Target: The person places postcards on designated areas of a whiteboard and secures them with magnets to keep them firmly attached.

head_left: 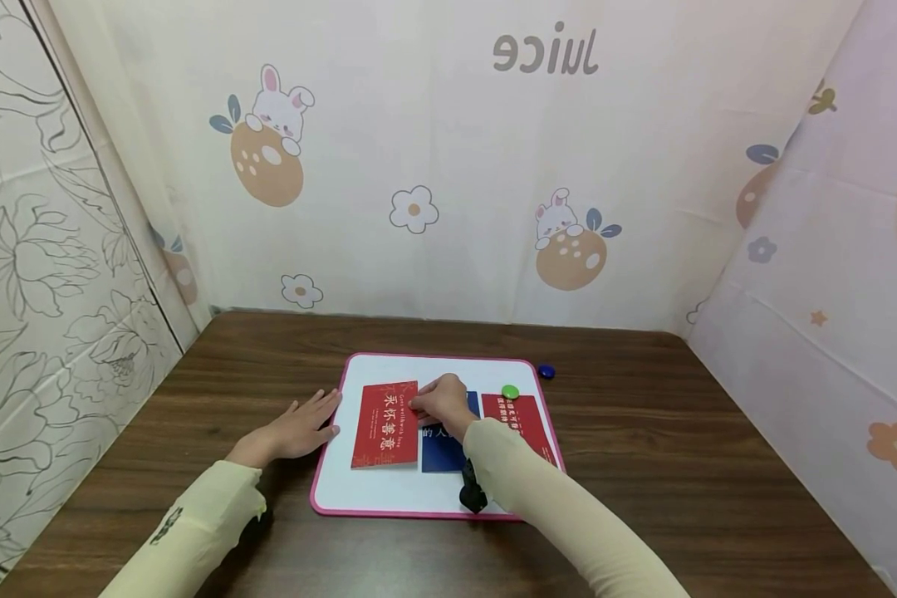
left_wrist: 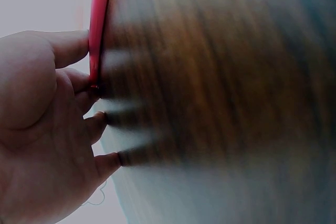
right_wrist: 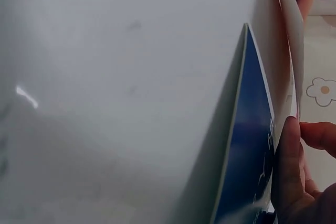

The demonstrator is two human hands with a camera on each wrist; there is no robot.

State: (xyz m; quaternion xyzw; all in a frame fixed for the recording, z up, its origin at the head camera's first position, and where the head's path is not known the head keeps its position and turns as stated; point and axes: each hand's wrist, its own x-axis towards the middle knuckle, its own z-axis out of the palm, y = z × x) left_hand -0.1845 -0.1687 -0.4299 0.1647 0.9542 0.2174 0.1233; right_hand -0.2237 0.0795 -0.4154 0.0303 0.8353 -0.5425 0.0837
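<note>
On the table lies a whiteboard with a pink rim. Over its left part is a red card with white lettering. My right hand pinches this card at its right edge between thumb and fingers. The right wrist view shows the card raised off the board there. A blue card lies beside it, partly hidden by my right hand and sleeve. Farther right, a second red card has a round green magnet at its top. My left hand, fingers spread, touches the board's left rim.
A dark blue round magnet sits on the brown wooden table, just past the board's top right corner. A printed curtain hangs behind the table, with more cloth at both sides. A black device is at my right wrist.
</note>
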